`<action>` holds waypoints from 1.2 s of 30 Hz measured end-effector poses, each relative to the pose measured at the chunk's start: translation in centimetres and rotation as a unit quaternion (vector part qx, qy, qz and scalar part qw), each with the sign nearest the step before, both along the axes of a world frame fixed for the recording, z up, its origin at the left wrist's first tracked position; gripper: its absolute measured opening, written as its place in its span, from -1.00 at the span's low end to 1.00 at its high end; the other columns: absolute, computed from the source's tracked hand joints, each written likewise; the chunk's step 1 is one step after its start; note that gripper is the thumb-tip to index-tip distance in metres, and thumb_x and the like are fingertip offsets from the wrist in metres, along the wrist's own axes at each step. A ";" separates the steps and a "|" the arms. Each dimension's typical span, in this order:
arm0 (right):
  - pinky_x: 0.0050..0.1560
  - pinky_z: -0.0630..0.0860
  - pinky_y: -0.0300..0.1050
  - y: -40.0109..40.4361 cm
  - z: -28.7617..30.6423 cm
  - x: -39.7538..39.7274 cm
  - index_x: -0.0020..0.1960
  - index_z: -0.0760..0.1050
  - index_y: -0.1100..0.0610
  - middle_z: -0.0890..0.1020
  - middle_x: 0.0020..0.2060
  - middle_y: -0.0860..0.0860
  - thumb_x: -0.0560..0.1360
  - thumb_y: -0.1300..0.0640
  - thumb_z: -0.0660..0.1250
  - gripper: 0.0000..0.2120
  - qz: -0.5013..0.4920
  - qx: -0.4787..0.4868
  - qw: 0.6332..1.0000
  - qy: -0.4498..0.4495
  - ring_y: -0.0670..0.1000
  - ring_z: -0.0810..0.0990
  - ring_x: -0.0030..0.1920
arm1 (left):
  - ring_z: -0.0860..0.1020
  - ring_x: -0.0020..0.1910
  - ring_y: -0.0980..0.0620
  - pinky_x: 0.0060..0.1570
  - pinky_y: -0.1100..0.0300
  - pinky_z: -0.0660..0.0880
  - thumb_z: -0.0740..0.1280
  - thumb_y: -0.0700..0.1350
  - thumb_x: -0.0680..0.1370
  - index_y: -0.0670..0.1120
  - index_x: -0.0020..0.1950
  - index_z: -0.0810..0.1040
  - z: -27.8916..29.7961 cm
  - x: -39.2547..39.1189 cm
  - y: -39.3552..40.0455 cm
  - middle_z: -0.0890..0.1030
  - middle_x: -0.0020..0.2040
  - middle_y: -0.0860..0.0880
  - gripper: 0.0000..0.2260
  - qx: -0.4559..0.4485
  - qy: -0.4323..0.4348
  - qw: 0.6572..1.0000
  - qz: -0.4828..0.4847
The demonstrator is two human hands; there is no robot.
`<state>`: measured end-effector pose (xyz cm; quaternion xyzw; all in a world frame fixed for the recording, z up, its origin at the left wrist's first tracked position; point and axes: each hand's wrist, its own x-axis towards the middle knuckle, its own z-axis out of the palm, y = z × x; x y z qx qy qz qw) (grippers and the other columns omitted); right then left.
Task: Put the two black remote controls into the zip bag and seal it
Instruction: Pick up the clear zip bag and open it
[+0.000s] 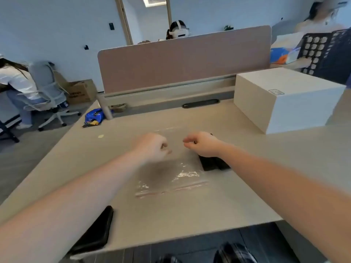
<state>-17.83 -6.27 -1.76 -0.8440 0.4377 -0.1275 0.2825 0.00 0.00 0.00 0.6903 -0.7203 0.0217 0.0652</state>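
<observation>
Head cam, mid-frame: both remotes (214,163) sit beside the zip bag (171,175), not inside yet; left hand (152,147) and right hand (202,144) hover loosely curled, holding nothing; bagging and sealing both left.

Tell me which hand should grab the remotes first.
Right, probably. The right hand hovers directly over the black remote controls beside the zip bag; the left hand is above the bag, farther away.
</observation>
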 end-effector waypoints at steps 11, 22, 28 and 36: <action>0.37 0.32 -0.14 3.1 -0.9 -2.2 0.30 0.51 0.19 0.55 0.30 0.07 0.59 0.09 0.23 -0.67 0.000 -0.014 0.999 0.028 0.04 0.46 0.33 | 0.57 -0.05 -0.02 -0.11 0.18 0.48 0.47 0.23 0.30 -0.04 -0.06 0.60 -2.3 -2.7 5.9 0.64 -0.05 0.00 -0.60 0.174 -0.022 0.981 -0.079; 0.10 0.44 -0.17 3.8 -1.1 -1.6 0.10 0.61 0.16 0.66 0.08 0.06 0.57 0.14 0.22 -0.77 -0.065 -0.040 0.997 -0.007 0.08 0.57 0.14 | 0.54 0.06 -0.18 -0.06 0.02 0.49 0.16 -0.12 0.54 -0.08 -0.05 0.53 -4.8 -2.1 5.9 0.61 0.02 -0.12 -0.84 0.004 -0.027 1.000 0.005; -0.25 0.41 -0.13 4.7 -0.6 -0.7 -0.23 0.38 0.09 0.48 -0.35 -0.05 0.54 0.04 0.26 -0.79 -0.177 -0.033 0.978 -0.108 0.04 0.47 -0.26 | 0.59 -0.07 -0.23 -0.18 -0.01 0.51 0.25 -0.14 0.51 -0.05 -0.06 0.43 -3.8 -2.1 4.0 0.68 -0.08 -0.13 -0.97 -0.113 0.124 0.984 0.059; -0.36 0.43 -0.25 5.2 -1.0 -0.1 -0.05 0.57 0.19 0.63 -0.22 0.02 0.52 -0.13 0.29 -0.64 -0.170 0.214 0.942 -0.194 -0.03 0.51 -0.34 | 0.57 -0.21 -0.06 -0.25 0.17 0.39 0.41 -0.20 0.42 -0.02 -0.16 0.37 -3.7 -3.1 2.5 0.67 -0.28 -0.03 -0.78 -0.118 0.310 0.939 0.095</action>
